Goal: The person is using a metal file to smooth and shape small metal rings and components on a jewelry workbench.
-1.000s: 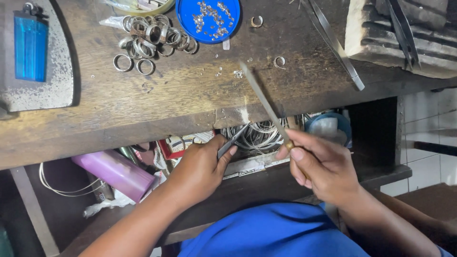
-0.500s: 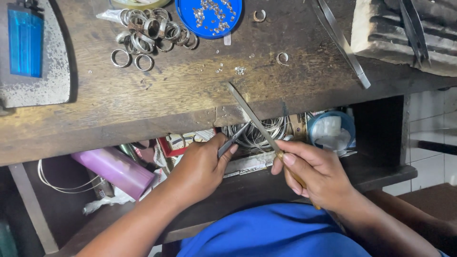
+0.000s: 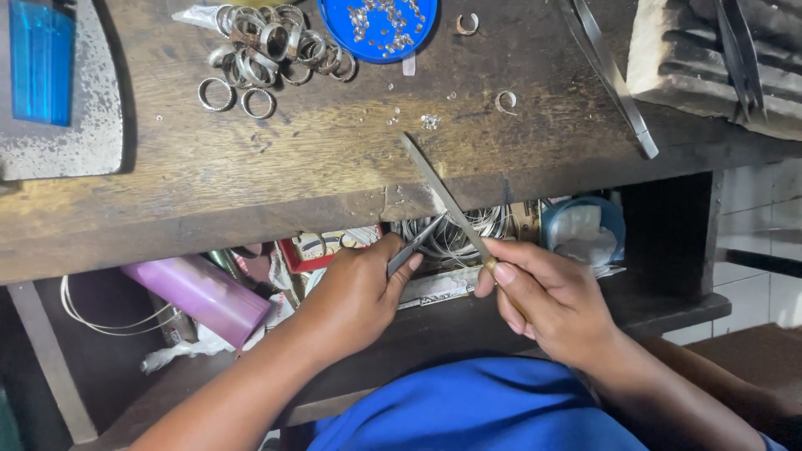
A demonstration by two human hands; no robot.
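Observation:
My left hand (image 3: 355, 292) grips small metal pliers (image 3: 413, 244) whose tips point up at the front edge of the wooden bench (image 3: 276, 175). My right hand (image 3: 547, 296) holds a long thin metal file (image 3: 443, 196) by its wooden handle. The file slants up and to the left, across the bench edge, right above the pliers' tips. Whatever the pliers pinch is too small to see.
On the bench lie a heap of silver rings (image 3: 271, 46), a blue lid of tiny stones (image 3: 380, 21), a blue lighter (image 3: 38, 63) on a grey slab, long tweezers (image 3: 614, 79) and a charred block (image 3: 718, 58). In the drawer below: a pink cylinder (image 3: 200, 296), wire coils (image 3: 455, 234), a blue cup (image 3: 581, 230).
The file slid back down and left from its furthest reach, then edged forward again slightly. My right hand moved with it. My left hand with the pliers stayed put.

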